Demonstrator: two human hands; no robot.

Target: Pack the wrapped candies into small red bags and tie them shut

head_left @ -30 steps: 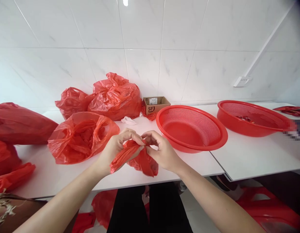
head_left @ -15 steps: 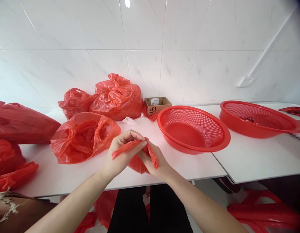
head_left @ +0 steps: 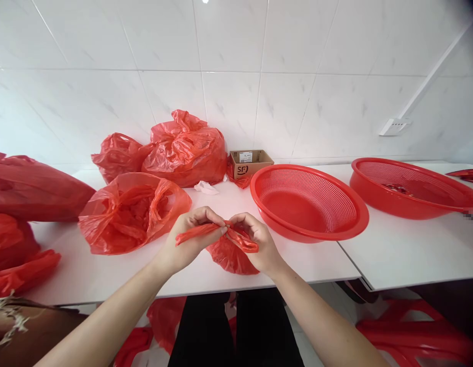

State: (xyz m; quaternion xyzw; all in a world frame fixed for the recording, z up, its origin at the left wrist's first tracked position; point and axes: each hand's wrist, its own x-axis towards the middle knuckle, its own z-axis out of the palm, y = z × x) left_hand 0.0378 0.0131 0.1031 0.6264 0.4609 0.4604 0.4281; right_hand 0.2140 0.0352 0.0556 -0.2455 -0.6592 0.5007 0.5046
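Both my hands hold one small red plastic bag [head_left: 230, 255] just above the front edge of the white table [head_left: 106, 270]. My left hand [head_left: 186, 242] pinches one twisted handle strip that sticks out to the left. My right hand [head_left: 255, 242] pinches the other strip, and the two strips cross between my fingertips. The bag's bulging body hangs below my hands. An open red bag [head_left: 131, 211] stuffed with more red bags lies just left of my left hand. An empty red perforated basket [head_left: 308, 204] stands to the right of my right hand.
Two full red bags [head_left: 182, 150] lean on the tiled wall, next to a small cardboard box [head_left: 249, 163]. More red bags [head_left: 25, 188] pile up at the far left. A second red basket [head_left: 408, 186] sits on the adjoining table. Red stools [head_left: 420, 331] stand under it.
My hands came together and crossed the two handle strips, then drew slightly apart with the strips twisted between my fingertips. The bag's body dropped lower beneath my hands.
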